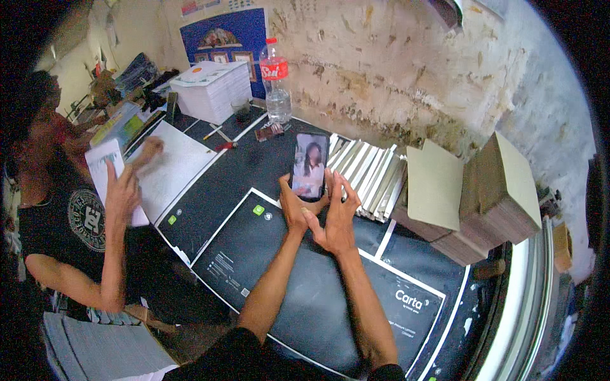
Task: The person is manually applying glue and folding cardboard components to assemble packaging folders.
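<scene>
A smartphone (309, 165) in a dark case stands tilted up above the table, its lit screen showing a person in a light top. My left hand (295, 206) is closed around its lower left corner. At the lower right edge, my right hand (338, 219) also grips it, with bent fingers along the side and the thumb near my left hand. Just right of the phone lies a row of thin white booklets (365, 174), packed edge to edge. Beneath my forearms is a black printed sheet (298, 279) with white borders.
Brown card stacks (502, 190) stand at the right. Behind are a clear plastic bottle (277, 95) with a red cap, a glass (241, 109) and a thick paper stack (213, 92). On the left, a co-worker (76, 216) handles white sheets. A grey paper pile (105, 349) sits at lower left.
</scene>
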Demonstrator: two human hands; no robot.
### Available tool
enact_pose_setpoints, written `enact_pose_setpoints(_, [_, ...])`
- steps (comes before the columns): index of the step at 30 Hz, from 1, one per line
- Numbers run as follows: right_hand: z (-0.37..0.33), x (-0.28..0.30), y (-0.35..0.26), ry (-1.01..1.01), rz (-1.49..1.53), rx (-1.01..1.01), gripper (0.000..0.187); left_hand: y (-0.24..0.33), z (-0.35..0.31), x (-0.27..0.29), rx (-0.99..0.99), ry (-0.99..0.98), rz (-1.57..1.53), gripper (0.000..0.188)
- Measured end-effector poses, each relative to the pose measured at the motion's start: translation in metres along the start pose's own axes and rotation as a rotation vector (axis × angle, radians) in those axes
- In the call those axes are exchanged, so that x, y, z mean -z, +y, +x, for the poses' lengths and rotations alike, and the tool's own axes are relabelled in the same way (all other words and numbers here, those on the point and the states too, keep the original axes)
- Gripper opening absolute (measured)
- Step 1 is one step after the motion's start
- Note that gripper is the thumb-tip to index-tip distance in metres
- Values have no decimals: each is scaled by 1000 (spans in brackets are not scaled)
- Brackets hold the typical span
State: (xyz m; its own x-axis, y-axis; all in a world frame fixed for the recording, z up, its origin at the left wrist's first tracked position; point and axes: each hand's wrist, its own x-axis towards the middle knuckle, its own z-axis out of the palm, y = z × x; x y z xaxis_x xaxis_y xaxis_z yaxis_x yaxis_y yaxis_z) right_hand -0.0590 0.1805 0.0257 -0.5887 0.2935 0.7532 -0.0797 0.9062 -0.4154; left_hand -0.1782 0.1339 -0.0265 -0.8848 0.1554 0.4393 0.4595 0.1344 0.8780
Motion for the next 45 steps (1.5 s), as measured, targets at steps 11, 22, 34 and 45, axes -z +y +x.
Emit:
enact_pose_setpoints(11, [-20, -2, 9, -54, 20, -4, 100, 11, 1, 3, -47, 20, 33, 93])
enact_pose_setpoints(22, [-16, -6, 5, -168, 17, -18, 96, 12, 2, 7, -57, 17, -51, 71])
enact_pose_setpoints(34, [-15, -13, 7, -197, -21, -36, 95, 5, 1, 5, -69, 7, 37, 80])
enact_pose_setpoints(45, [-4, -1, 8, -85, 21, -46, 104, 10, -3, 7, -111, -31, 65, 105])
